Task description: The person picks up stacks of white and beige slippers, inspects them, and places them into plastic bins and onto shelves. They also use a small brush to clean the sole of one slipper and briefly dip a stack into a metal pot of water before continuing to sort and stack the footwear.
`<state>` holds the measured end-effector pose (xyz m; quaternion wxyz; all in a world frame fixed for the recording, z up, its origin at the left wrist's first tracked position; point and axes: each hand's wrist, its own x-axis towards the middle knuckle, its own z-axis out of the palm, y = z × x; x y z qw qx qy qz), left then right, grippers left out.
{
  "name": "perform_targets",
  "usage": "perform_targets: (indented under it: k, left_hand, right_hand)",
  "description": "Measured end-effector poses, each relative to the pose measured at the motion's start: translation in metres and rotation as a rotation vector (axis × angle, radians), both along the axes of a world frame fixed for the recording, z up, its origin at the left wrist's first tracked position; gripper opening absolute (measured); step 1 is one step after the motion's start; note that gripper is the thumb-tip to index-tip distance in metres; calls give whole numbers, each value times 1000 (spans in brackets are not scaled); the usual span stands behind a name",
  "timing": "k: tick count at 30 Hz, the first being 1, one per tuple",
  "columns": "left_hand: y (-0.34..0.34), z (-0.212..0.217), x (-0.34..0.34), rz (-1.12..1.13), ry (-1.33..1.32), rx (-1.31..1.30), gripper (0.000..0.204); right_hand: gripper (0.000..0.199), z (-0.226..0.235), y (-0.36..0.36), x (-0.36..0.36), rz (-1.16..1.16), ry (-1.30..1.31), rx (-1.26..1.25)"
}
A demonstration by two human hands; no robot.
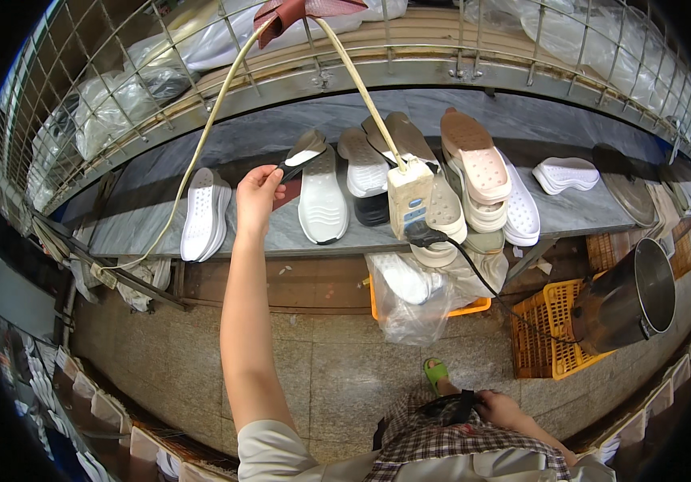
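My left hand (258, 193) reaches over the grey bench, thumb and fingers pinching the edge of a dark shoe sole (291, 163) with a white patch. That sole lies tilted across the far end of a white shoe sole (323, 201). Below my left fingers is a flat dark-red piece (287, 195), partly covered. Low in the view, my right hand (499, 408) rests at my waist against the checked apron (442, 438). Its fingers are curled next to a black strap, and what they hold, if anything, is hidden.
White soles (206, 213) stand left on the bench (257, 132); stacked beige and pink soles (474, 153) are right. A power strip (408, 197) hangs by its cord among them. Below are a plastic bag (413, 309), yellow crates (558, 321) and a metal pot (626, 293).
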<state>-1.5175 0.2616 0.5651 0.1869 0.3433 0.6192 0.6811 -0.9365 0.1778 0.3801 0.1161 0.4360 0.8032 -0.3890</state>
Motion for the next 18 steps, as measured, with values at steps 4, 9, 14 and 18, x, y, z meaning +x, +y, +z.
perform_targets:
  k: [4,9,14,18]
  left_hand:
    - [-3,-24,3,-78,22,41,10]
    - [-27,-88,46,-199,46,-322,19]
    - [-73,-146,84,166,-158,15,13]
    - [-123,-213,134,114,-172,-133,6]
  right_hand:
    - [34,-5,-1,3,-1,27,6]
    - [34,-7,-4,3,-4,44,36]
    - [32,-11,-10,5,-31,50,32]
    - [23,-5,-11,0,-73,125,170]
